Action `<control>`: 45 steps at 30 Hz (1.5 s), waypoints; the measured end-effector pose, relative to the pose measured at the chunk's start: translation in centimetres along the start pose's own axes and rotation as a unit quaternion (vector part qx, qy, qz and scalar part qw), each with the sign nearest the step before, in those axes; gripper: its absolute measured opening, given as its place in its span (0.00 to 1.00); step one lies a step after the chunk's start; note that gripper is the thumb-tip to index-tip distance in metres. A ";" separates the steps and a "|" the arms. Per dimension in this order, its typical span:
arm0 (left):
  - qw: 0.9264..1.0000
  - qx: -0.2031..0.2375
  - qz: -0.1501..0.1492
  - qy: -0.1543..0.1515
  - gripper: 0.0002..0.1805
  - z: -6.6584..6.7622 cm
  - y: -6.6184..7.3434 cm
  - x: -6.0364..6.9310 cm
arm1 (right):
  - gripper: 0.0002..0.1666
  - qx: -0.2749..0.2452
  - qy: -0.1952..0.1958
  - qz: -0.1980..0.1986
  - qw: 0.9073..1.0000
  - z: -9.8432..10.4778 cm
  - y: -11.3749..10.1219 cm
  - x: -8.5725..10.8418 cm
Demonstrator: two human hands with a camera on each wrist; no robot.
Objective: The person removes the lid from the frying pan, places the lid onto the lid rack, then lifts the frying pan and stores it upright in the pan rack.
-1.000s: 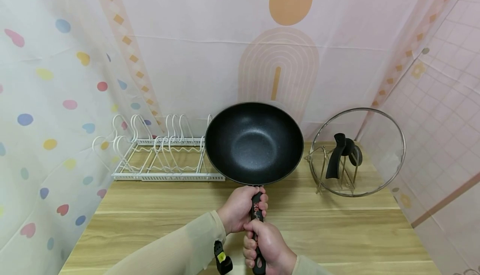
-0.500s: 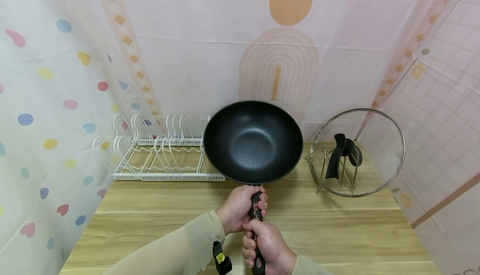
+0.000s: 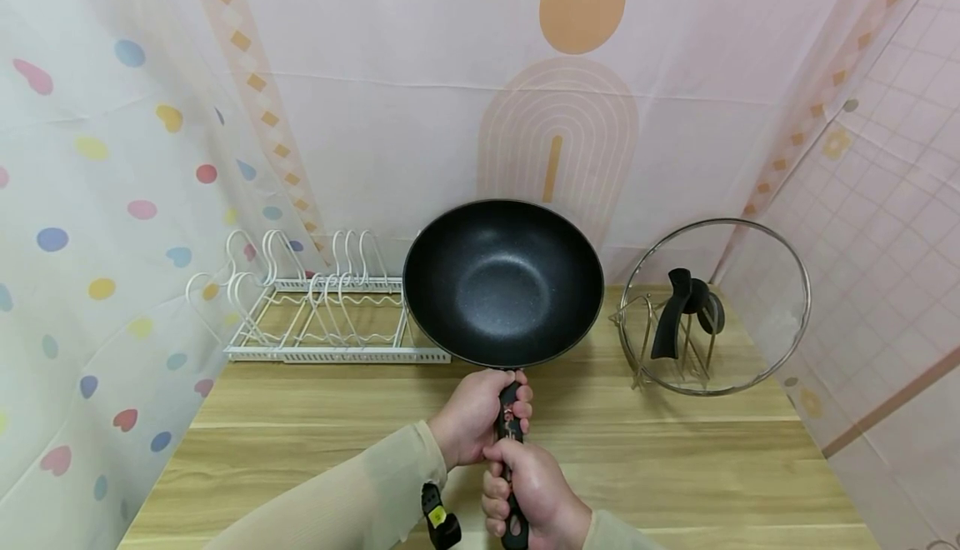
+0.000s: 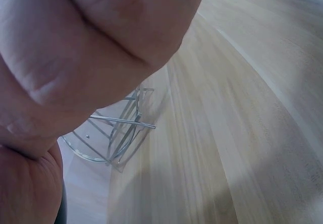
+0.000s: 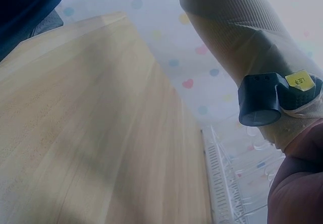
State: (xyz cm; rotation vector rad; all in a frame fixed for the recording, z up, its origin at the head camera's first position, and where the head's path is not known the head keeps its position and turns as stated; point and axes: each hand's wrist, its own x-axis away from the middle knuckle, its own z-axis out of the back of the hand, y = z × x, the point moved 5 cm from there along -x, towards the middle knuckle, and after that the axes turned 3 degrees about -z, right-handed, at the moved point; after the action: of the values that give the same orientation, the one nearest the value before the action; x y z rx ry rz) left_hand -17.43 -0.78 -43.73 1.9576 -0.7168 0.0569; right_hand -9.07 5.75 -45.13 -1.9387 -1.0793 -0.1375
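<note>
A patterned cloth [image 3: 390, 158] hangs behind a wooden table [image 3: 675, 467], on which everything stands. Biggest on it is the white dish rack [image 3: 337, 355] at the left, a low frame with looped wire dividers upright along front and back, wood showing through its bars. Next comes the black wok [image 3: 502, 283], held in the middle of the view so that it covers the rack's right end, tilted with its dark inside facing the camera; light catches the flat base of the bowl. I cannot tell whether wok and rack touch. At the right, a glass lid [image 3: 753, 304] with a metal rim and a black knob [image 3: 670, 321] leans in a small wire stand [image 3: 647, 335]. The left hand [image 3: 471, 418] is curled round the wok's handle [image 3: 509, 422] close to the bowl; the right hand [image 3: 536, 492] grips it just below, nearer the end. Smallest, a black wrist camera [image 3: 441, 518] sits at the left cuff.
</note>
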 end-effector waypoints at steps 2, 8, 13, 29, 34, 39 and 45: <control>1.000 -0.001 -0.002 0.001 0.10 0.0 0.1 0.0 | 0.13 -0.001 -0.003 -0.001 1.000 -0.1 0.0 0.0; 1.000 -0.002 -0.003 0.006 0.10 0.1 0.3 0.1 | 0.13 -0.001 -0.007 -0.001 1.000 -0.3 -0.2 0.0; 1.000 0.000 -0.006 0.007 0.11 0.1 0.4 0.2 | 0.12 -0.003 -0.005 -0.003 1.000 -0.4 -0.2 0.0; 1.000 0.000 -0.011 0.006 0.12 0.2 0.8 0.6 | 0.13 -0.002 -0.001 0.001 1.000 -0.9 -0.4 -0.1; 1.000 0.000 -0.013 0.005 0.12 0.1 1.1 0.7 | 0.13 -0.003 0.000 0.002 1.000 -1.1 -0.5 0.0; 1.000 -0.006 -0.018 0.008 0.11 0.0 1.4 0.8 | 0.12 -0.002 0.003 0.007 1.000 -1.2 -0.7 0.0; 1.000 -0.003 -0.019 0.011 0.11 -0.1 1.6 1.0 | 0.12 0.001 0.010 0.008 1.000 -1.3 -0.7 0.0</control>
State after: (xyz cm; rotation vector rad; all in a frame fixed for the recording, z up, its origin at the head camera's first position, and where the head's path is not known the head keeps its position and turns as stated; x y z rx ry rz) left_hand -17.40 -1.66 -42.09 1.9613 -0.6649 0.0525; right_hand -9.20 4.90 -43.89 -1.9386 -1.0499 -0.1472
